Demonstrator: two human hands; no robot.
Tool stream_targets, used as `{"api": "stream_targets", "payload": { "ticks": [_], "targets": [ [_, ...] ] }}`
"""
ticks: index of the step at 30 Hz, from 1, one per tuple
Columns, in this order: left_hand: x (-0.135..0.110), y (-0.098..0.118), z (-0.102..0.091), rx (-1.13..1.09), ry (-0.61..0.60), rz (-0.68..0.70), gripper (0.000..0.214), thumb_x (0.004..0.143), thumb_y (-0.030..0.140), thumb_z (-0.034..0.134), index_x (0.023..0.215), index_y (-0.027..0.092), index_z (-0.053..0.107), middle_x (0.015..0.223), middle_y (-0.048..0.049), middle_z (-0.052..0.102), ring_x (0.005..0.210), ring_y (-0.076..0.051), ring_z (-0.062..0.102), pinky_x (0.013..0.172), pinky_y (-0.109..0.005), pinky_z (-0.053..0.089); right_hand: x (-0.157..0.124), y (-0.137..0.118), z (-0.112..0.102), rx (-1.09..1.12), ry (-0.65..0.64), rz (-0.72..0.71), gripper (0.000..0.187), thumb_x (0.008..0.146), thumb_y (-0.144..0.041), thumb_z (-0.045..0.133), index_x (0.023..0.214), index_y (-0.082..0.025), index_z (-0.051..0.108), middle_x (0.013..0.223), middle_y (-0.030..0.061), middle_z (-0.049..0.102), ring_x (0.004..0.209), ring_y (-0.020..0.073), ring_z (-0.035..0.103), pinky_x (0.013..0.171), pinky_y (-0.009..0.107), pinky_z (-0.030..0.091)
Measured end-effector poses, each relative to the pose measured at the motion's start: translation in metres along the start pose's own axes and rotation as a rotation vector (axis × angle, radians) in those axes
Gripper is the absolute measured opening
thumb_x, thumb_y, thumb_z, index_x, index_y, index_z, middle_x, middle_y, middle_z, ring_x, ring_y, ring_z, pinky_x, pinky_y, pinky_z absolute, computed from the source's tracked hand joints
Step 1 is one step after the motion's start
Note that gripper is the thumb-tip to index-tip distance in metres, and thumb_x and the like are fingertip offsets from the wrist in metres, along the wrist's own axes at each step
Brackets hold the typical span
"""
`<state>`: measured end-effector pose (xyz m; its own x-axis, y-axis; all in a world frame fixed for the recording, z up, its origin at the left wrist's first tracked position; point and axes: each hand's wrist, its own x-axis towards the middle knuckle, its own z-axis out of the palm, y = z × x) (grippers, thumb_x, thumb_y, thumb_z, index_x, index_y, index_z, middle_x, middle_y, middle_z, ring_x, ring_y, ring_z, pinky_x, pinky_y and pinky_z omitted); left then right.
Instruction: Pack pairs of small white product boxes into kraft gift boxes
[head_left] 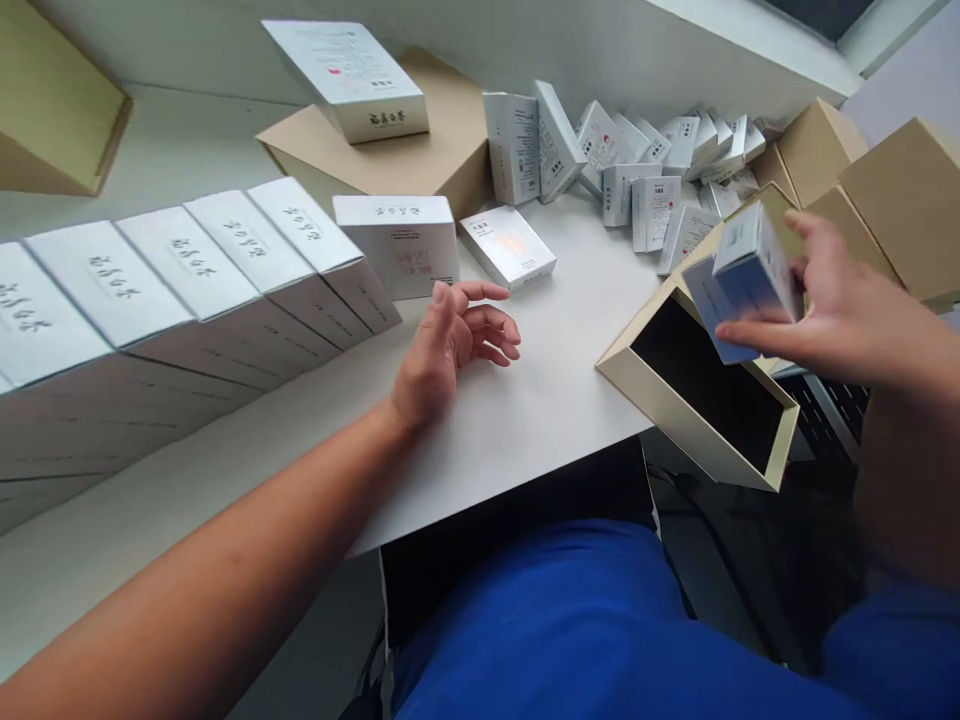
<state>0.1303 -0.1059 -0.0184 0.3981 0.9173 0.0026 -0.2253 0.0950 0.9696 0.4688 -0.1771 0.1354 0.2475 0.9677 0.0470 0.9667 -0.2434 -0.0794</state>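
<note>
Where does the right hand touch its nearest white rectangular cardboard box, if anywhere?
Touching: head view shows the right hand clasping that box, thumb in front.

Soft light brightens the tabletop [570, 350] (the held box [752, 275] is blurred), with shadow beneath.

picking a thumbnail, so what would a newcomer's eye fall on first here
Probably the open cream box with its black inside, at the edge of the white table, where the right hand's grip holds a whitish box over it in this view. Next, the row of white boxes with dark lettering along the left side. Then the jumble of white boxes at the back right.
</note>
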Motion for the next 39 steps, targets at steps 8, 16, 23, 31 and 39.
{"api": "stream_targets", "payload": {
  "ticks": [8, 16, 23, 31, 39],
  "targets": [
    [-0.011, -0.004, 0.009, 0.148, -0.088, 0.01, 0.086, 0.085, 0.102, 0.039, 0.109, 0.025, 0.069, 0.08, -0.0068, 0.069, 0.08, -0.028, 0.064, 0.085, -0.045, 0.053, -0.056, 0.042, 0.024, 0.038, -0.321, 0.006, 0.129, 0.054, -0.06, 0.092, 0.167, -0.027, 0.038, 0.124, 0.0153, 0.073, 0.107, 0.04, 0.073, 0.095, 0.056, 0.061],
    [-0.006, -0.011, 0.004, 0.16, -0.087, 0.08, 0.091, 0.087, 0.102, 0.027, 0.109, 0.026, 0.072, 0.079, -0.007, 0.069, 0.075, -0.027, 0.063, 0.077, -0.044, 0.053, -0.052, 0.021, 0.043, -0.277, -0.514, -0.18, 0.107, 0.085, -0.059, 0.068, 0.174, -0.015, 0.028, 0.126, 0.0211, 0.076, 0.111, 0.0451, 0.073, 0.095, 0.057, 0.059],
    [-0.01, -0.008, 0.003, 0.261, -0.136, 0.067, 0.098, 0.085, 0.104, 0.024, 0.111, 0.024, 0.074, 0.08, -0.0082, 0.072, 0.076, -0.029, 0.065, 0.084, -0.048, 0.053, -0.045, 0.013, 0.052, -0.234, -0.485, -0.312, 0.118, 0.087, -0.055, 0.071, 0.179, -0.025, 0.004, 0.124, 0.0174, 0.072, 0.108, 0.038, 0.072, 0.11, 0.067, 0.05],
    [-0.006, -0.004, -0.001, 0.172, -0.215, -0.021, 0.093, 0.083, 0.104, 0.036, 0.104, 0.024, 0.078, 0.075, -0.0083, 0.073, 0.058, -0.025, 0.061, 0.066, -0.042, 0.049, -0.041, 0.001, 0.038, -0.132, -0.558, -0.224, 0.074, 0.093, -0.07, 0.056, 0.155, -0.029, 0.056, 0.125, 0.0136, 0.073, 0.112, 0.0345, 0.071, 0.093, 0.045, 0.055],
    [-0.007, -0.009, -0.002, 0.24, -0.209, -0.005, 0.09, 0.085, 0.102, 0.039, 0.104, 0.025, 0.08, 0.079, -0.0085, 0.073, 0.071, -0.026, 0.064, 0.075, -0.042, 0.05, -0.023, -0.013, 0.048, -0.182, -0.653, -0.106, 0.077, 0.103, -0.077, 0.011, 0.101, -0.026, 0.068, 0.108, 0.0092, 0.078, 0.106, 0.032, 0.072, 0.083, 0.042, 0.051]
  ]
}}
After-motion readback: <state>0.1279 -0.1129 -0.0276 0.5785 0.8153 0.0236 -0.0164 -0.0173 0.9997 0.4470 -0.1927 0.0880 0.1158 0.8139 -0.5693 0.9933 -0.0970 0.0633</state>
